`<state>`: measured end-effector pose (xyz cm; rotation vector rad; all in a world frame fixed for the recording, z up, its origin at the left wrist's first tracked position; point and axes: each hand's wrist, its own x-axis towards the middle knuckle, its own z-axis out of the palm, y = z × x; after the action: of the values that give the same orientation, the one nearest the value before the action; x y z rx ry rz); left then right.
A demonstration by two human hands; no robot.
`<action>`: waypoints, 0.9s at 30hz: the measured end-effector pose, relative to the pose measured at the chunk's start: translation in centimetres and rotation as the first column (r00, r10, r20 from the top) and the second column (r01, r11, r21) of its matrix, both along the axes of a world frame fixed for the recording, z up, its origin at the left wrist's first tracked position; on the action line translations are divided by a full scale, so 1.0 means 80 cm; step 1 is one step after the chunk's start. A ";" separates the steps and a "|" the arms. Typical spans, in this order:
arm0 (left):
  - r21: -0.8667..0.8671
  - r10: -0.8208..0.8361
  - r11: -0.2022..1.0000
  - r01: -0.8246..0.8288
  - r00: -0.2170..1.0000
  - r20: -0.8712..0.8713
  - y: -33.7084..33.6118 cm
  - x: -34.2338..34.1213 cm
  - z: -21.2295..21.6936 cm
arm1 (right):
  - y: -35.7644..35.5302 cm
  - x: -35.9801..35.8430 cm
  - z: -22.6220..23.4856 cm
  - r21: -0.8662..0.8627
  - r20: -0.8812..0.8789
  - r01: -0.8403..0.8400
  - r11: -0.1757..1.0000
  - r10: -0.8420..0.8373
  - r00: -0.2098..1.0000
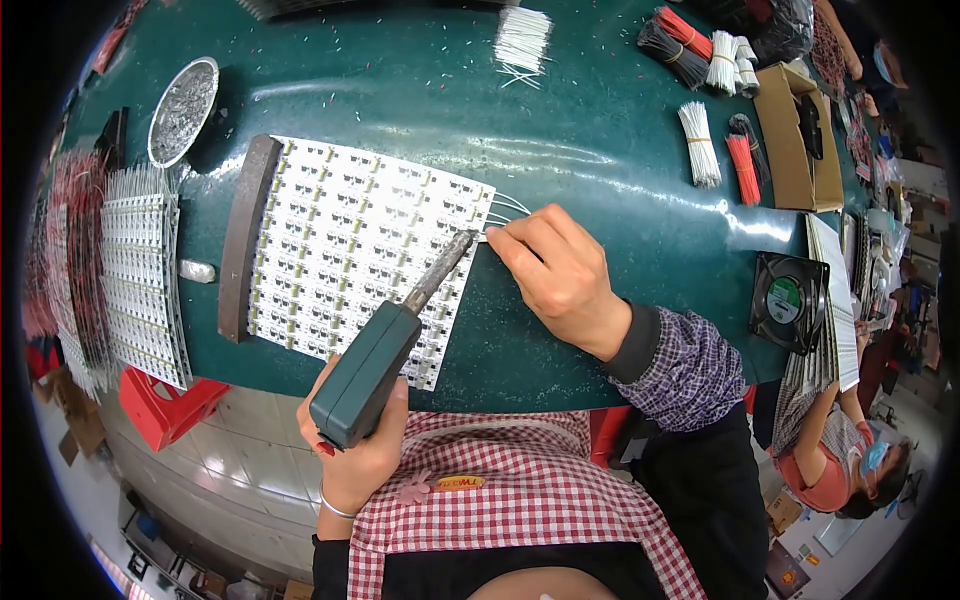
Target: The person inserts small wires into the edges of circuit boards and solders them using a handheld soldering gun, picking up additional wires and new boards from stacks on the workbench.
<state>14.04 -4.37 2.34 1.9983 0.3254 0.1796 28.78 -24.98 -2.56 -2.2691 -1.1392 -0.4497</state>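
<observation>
My left hand (368, 455) is closed around the dark green body of a soldering gun (366, 372). Its metal barrel slants up and away, and the tip meets the right edge of a white circuit board panel (345, 215). The panel carries rows of small repeated circuits. Just right of that tip, the thumb and forefinger of my right hand (565, 280) pinch a thin white wire (482, 238), mostly hidden by the fingers. Several other white wires (512, 204) stick out from the panel's edge above it. A dark straight bar (247, 240) lies along the panel's left side.
Wired panels (140, 270) stand stacked at the left, near a metal bowl (184, 112). White wires (522, 42) lie at the back. Bundled wires (698, 145), a cardboard box (795, 140) and a black fan (790, 302) sit on the right. Another person (840, 460) works beyond.
</observation>
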 end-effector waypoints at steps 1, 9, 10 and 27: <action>0.000 0.000 1.000 0.000 1.000 0.000 0.000 0.000 0.001 | 0.001 0.000 0.000 0.001 0.000 0.005 1.000 -0.005 1.000; 0.021 0.104 0.994 -0.103 0.995 -0.013 -0.003 -0.008 0.001 | 0.002 0.001 0.001 0.006 0.008 0.015 1.000 -0.015 1.000; 0.022 0.104 0.994 -0.104 0.994 -0.013 -0.003 -0.010 0.001 | 0.003 0.001 0.002 0.010 0.012 0.014 1.000 -0.014 1.000; -0.052 0.118 0.991 -0.120 0.992 -0.046 0.000 -0.019 -0.002 | -0.004 -0.004 -0.001 -0.056 0.031 -0.043 0.998 0.044 0.999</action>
<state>12.51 -4.39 2.19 1.9322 0.4729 0.2007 28.46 -25.33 -2.66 -2.2872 -1.2288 -0.4435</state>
